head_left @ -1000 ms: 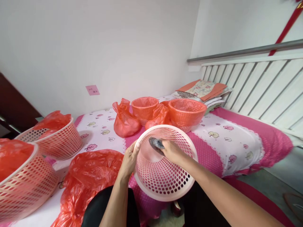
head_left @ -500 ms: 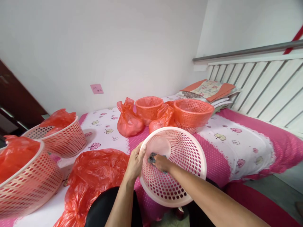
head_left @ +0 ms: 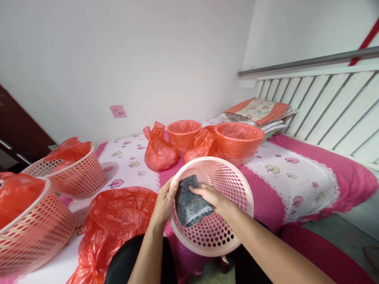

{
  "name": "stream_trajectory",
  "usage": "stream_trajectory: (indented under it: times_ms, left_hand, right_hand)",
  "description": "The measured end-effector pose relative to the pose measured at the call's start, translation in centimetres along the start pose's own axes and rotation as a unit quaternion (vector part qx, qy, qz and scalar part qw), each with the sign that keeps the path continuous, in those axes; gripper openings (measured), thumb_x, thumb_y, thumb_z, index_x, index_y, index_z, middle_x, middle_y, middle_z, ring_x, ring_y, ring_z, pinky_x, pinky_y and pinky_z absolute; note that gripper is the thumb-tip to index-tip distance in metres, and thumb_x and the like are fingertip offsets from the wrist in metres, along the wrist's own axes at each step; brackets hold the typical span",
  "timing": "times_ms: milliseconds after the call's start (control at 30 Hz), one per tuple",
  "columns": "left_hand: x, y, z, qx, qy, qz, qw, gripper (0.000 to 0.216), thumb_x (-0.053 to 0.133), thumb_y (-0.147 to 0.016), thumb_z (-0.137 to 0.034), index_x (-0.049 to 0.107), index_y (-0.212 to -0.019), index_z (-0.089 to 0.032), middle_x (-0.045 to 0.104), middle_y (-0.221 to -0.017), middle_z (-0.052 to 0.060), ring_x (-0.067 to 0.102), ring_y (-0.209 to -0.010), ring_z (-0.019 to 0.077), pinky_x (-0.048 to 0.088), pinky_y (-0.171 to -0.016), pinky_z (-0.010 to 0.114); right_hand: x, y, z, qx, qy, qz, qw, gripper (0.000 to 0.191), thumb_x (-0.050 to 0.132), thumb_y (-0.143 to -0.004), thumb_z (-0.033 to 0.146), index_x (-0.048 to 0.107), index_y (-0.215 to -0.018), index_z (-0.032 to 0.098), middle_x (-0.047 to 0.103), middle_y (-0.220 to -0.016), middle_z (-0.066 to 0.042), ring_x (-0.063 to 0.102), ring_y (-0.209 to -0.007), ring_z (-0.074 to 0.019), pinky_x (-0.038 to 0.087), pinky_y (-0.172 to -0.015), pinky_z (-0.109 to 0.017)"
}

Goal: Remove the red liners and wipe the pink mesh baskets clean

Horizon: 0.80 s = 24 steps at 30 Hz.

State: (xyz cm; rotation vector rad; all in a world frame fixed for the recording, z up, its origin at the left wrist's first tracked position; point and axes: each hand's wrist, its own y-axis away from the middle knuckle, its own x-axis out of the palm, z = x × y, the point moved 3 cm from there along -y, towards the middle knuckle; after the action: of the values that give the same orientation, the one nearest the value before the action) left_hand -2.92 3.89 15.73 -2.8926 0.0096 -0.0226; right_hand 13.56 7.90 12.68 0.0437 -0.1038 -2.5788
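My left hand point(head_left: 164, 197) grips the left rim of a pale pink plastic basket point(head_left: 248, 189), thumb over the edge. The basket is tilted with its mouth toward me, above my lap at the bed's edge. Inside its mouth my right hand point(head_left: 211, 196) pinches a grey cleaning cloth point(head_left: 194, 203) with a pale edge. The cloth hangs near the left inner wall, close to my left fingers; whether it touches the wall I cannot tell.
On the bedspread point(head_left: 266, 201) lie a large red plastic bag point(head_left: 118, 217) and a knotted red bag point(head_left: 161, 154). Baskets with red bags stand at left point(head_left: 79, 177) and back point(head_left: 237, 138). Folded bedding point(head_left: 257, 110) is stacked by the white headboard point(head_left: 322, 110).
My right hand has drawn back from deep in the basket toward its mouth. The cloth, bunched before, now hangs spread out. My left hand keeps its hold on the rim.
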Motion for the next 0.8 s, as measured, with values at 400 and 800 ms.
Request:
stream_trajectory:
  times_ms: [400,800]
  left_hand:
    - [-0.8,-0.4,-0.5,0.024,-0.084,-0.031,0.996,0.058,0.058,-0.103,-0.061,0.07,-0.144,-0.023,0.066,-0.156,0.011,0.055,-0.15,0.0349,0.037,-0.128,0.051]
    - [-3.5,0.3,1.3,-0.032,-0.016,-0.096,0.995,0.07,0.081,-0.085,-0.061,0.071,-0.139,-0.019,0.071,-0.149,0.017,0.059,-0.145,0.0415,0.043,-0.124,0.055]
  right_hand:
    - [-12.3,7.2,0.8,-0.135,0.411,-0.306,0.848,0.033,0.056,-0.096,0.045,0.076,-0.104,0.021,0.068,-0.123,-0.016,0.072,-0.109,-0.032,0.058,-0.1,-0.046]
    - [-10.1,6.4,-1.4,-0.087,0.33,-0.418,0.842,0.055,0.049,-0.089,0.061,0.077,-0.104,0.016,0.072,-0.11,-0.019,0.072,-0.099,-0.0346,0.056,-0.091,-0.045]
